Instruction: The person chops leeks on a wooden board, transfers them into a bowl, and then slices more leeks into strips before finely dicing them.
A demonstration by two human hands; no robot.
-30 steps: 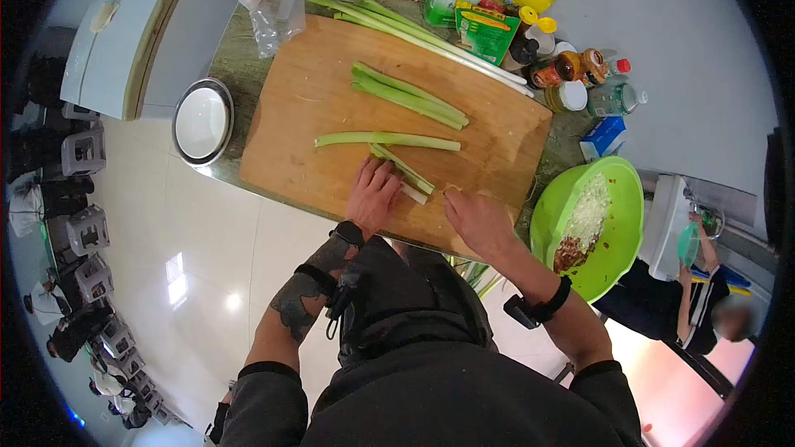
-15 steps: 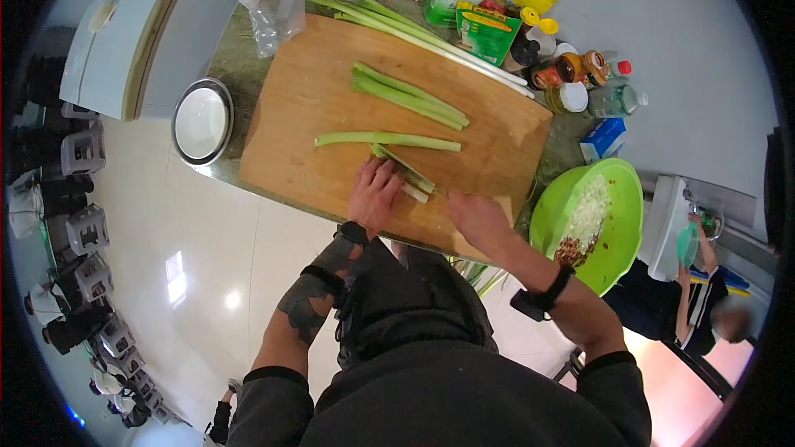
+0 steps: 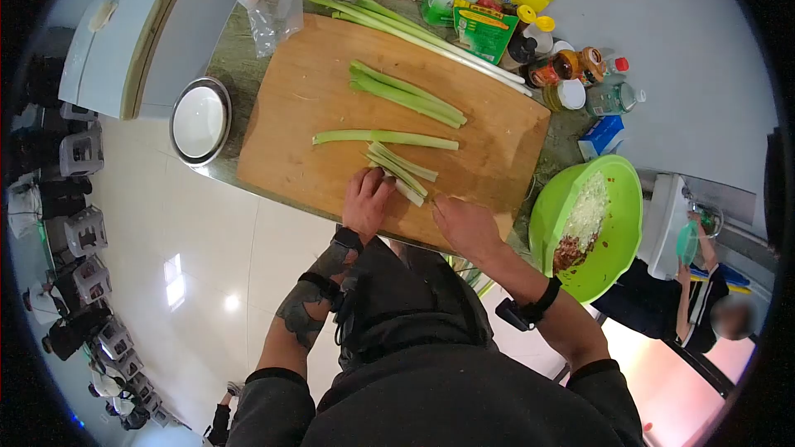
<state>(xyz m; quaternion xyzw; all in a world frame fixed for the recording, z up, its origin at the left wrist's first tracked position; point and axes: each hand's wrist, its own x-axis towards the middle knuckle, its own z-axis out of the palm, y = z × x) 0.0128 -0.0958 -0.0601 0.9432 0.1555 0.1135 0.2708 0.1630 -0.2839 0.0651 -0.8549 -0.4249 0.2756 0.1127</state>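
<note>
On the wooden cutting board, my left hand presses curled fingers onto the near celery strips. Split celery strips lie just beyond its fingertips. My right hand is closed in a fist at the strips' right end, around what looks like a knife handle; the blade is seen nearly edge-on and hardly shows. One whole celery stalk lies across the board behind the strips. Farther back are more celery stalks.
Long scallions lie along the board's far edge. Bottles and jars crowd the back right. A green basin of chopped white and brown food stands at right, a white bowl at left. Another person works at a sink.
My right hand has shifted slightly left and nearer to me. My left hand has drawn back a little, its fingers more curled. The celery strips beyond it now lie apart.
</note>
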